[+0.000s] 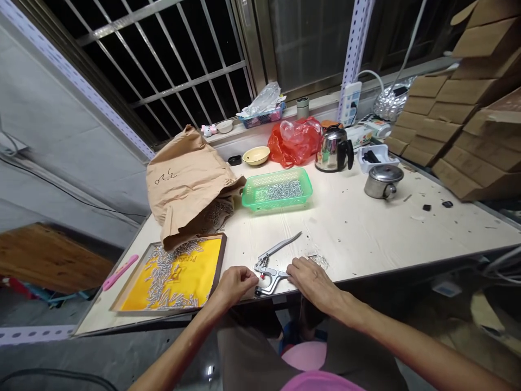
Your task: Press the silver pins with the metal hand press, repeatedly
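- Pale desk [345, 239], barred window [188, 84] beyond; the grey pliers [273, 271] lie near the desk's front edge, so a knock could probably tip them off.
- Squeezing the sprung handles might nip the left grip [235, 283], its thumb and finger pressed together by the pliers' near end (whether on some small piece, I cannot tell).
- Pliers lie between both grips: the right grip [312, 274] touches one arm's end, though whether its fingers close around it I cannot tell.
- Left of these, the yellow-bottomed tray [203, 277] sits near the front edge; a stray elbow could spill its metal pins [160, 277].
- Behind, the paper bag [187, 174] could slump onto the tray if nudged.
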The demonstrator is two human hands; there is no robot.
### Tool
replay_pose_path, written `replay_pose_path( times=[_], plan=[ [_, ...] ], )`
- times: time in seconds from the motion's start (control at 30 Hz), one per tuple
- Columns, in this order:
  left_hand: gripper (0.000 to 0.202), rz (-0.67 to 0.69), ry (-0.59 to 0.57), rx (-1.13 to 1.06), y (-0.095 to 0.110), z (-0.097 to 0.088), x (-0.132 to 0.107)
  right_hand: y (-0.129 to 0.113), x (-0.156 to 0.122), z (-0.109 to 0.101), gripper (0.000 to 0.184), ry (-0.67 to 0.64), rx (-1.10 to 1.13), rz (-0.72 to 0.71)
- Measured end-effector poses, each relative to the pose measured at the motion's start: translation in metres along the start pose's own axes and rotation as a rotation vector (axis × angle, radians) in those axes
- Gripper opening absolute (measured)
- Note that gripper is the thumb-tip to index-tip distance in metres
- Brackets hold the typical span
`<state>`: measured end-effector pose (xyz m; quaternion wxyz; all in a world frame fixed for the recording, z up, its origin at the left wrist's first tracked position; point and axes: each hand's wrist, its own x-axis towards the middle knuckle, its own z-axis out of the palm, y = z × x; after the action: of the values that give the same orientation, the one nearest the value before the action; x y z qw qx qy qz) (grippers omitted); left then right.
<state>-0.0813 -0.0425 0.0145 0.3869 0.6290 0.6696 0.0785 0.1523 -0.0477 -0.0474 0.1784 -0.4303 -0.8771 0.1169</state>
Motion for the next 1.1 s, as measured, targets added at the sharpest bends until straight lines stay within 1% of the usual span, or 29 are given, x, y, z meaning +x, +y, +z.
replay_pose_path(
  times=[0.13, 0.27, 0.5, 0.67, 0.8, 0.97, 1.1],
  plan=[
    [0.031, -0.011, -0.048, 0.079, 0.008, 0.003, 0.007, 0.000, -0.002, 0.003, 0.013, 0.015, -0.003, 0.013],
    [0.030, -0.044, -0.093, 0.114, 0.013, 0.006, 0.011, -0.001, -0.003, 0.003, 0.013, 0.044, -0.001, 0.013],
    [0.026, -0.086, -0.141, 0.169, 0.017, 0.002, 0.018, -0.001, -0.004, 0.005, 0.014, 0.056, -0.017, 0.013],
    [0.026, -0.116, -0.250, 0.207, 0.017, 0.001, 0.025, -0.001, -0.004, 0.004, 0.015, 0.057, -0.020, 0.014],
    [0.034, -0.162, -0.328, 0.108, 0.016, -0.002, 0.030, -0.002, -0.004, 0.000, 0.015, 0.053, -0.017, 0.015],
    [0.053, -0.198, -0.437, -0.068, 0.017, -0.005, 0.028, -0.003, -0.004, 0.000, 0.014, 0.042, -0.017, 0.020],
    [0.060, -0.238, -0.449, -0.175, 0.013, -0.003, 0.025, -0.002, -0.004, -0.009, 0.012, 0.005, 0.010, 0.017]
  ],
)
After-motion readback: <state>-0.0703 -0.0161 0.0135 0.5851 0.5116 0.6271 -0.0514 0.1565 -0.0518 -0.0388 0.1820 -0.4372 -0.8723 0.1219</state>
